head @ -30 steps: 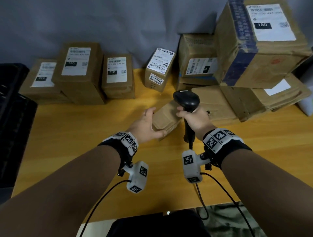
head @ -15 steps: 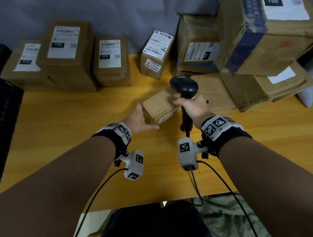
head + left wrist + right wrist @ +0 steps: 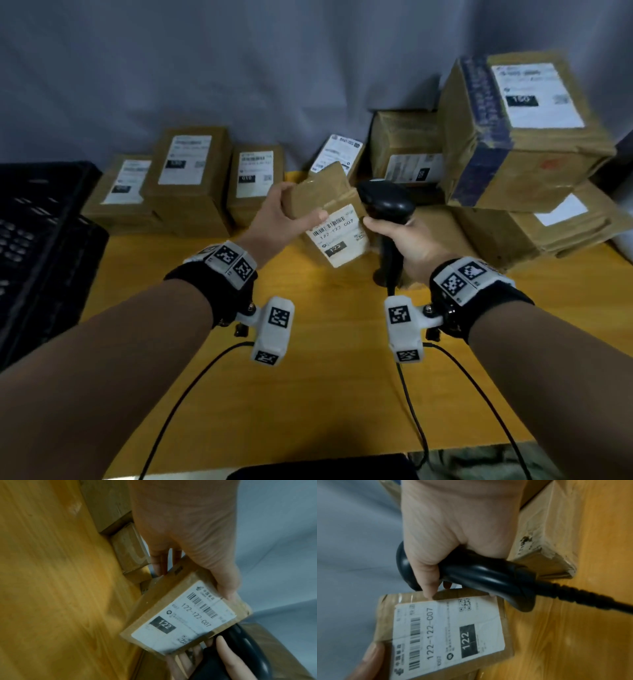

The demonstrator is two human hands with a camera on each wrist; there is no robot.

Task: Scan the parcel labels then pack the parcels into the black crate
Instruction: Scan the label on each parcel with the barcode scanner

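Head camera looks forward and down from above both forearms onto the yellow table point(image 3: 329, 377). Each wrist camera looks along its palm, very close. All three views share the labelled parcel point(image 3: 337, 236) point(image 3: 185, 618) point(image 3: 447, 632) and the black scanner point(image 3: 387, 209) point(image 3: 240, 653) point(image 3: 481, 574).

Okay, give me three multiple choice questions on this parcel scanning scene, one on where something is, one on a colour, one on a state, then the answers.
1. Where is the black crate?
A. left edge of the table
B. right edge
C. atop the boxes

2. What colour is the scanner?
A. white
B. black
C. yellow

3. The parcel labelled 122 is:
A. lying flat on the table
B. in the crate
C. held up by the left hand

Answers: 1 A, it shows at the left. 2 B, black in the right hand. 3 C, thumb and fingers clasp it above the table.
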